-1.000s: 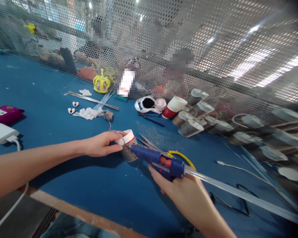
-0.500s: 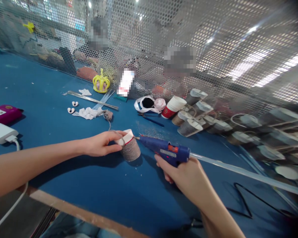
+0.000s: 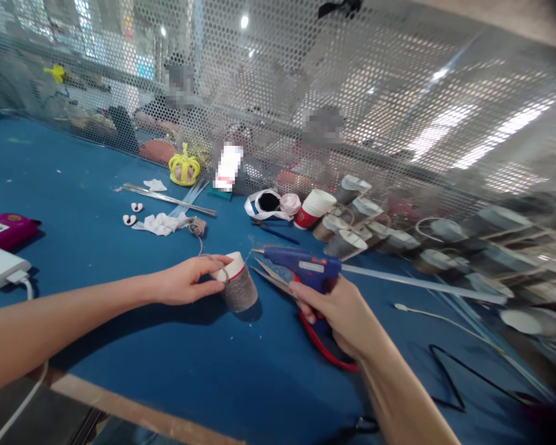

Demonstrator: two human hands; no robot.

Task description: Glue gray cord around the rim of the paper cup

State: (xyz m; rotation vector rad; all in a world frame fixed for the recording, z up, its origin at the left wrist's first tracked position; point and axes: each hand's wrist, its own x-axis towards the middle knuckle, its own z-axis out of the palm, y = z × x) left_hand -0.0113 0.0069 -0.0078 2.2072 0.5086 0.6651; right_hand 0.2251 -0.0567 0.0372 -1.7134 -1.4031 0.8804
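My left hand (image 3: 192, 278) is closed on the white end of a paper cup (image 3: 240, 289) wrapped in grey cord, which stands tilted on the table. A strand of cord runs from the small ball of cord (image 3: 198, 227) to my left fingers. My right hand (image 3: 336, 309) is closed around the handle of a blue glue gun (image 3: 301, 262), its nozzle just beyond the cup and apart from it. Red-handled scissors (image 3: 278, 281) show with parted blades under my right fingers; I cannot tell whether the hand grips them too. A clear glue stick (image 3: 421, 285) sticks out behind the gun.
Finished-looking wrapped cups (image 3: 347, 244) and a stack of paper cups (image 3: 315, 207) stand at the back right. A perforated metal screen (image 3: 278, 93) borders the table (image 3: 204, 383). Also there: pliers (image 3: 278, 232), white ribbon (image 3: 162, 224), a yellow crown-shaped ornament (image 3: 184, 168), a white cable (image 3: 445, 318).
The glue gun has drawn back from the cup's red-lined edge and swung farther away and more level. The scissors now show under my right hand. My left hand keeps its hold on the cup.
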